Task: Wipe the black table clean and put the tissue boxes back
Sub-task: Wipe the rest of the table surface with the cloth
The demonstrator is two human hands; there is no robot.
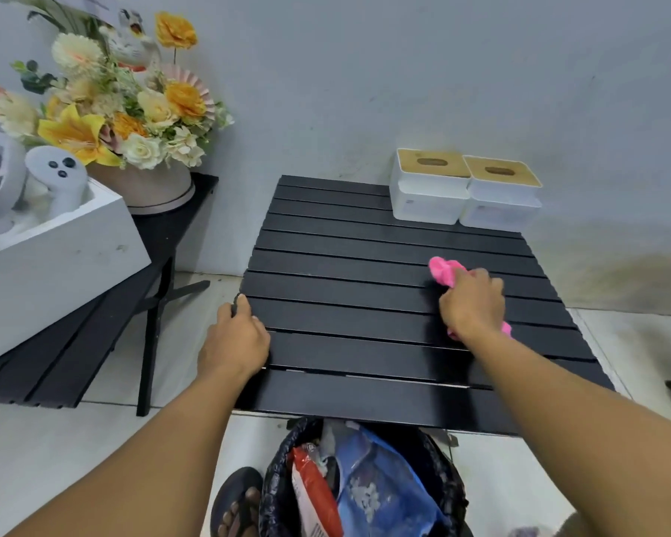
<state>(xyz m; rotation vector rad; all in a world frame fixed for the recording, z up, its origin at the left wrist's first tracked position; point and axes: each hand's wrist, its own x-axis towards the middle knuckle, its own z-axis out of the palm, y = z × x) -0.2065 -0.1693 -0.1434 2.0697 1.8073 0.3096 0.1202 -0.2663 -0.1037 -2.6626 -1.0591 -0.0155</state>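
Clutching pink cloth (444, 271), right hand (471, 304) fingers on black table (345, 296); left hand (235, 339) grips edge.

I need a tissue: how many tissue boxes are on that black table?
2: white tissue boxes with wooden lids, the left box beside the right box, at the black slatted table's far right corner.

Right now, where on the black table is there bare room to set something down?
Free: the far-left slats of the table, left of the boxes and beyond the left hand; also the middle between the hands. Crowded: far-right corner, with two boxes side by side; right side, where the right hand holds the cloth.
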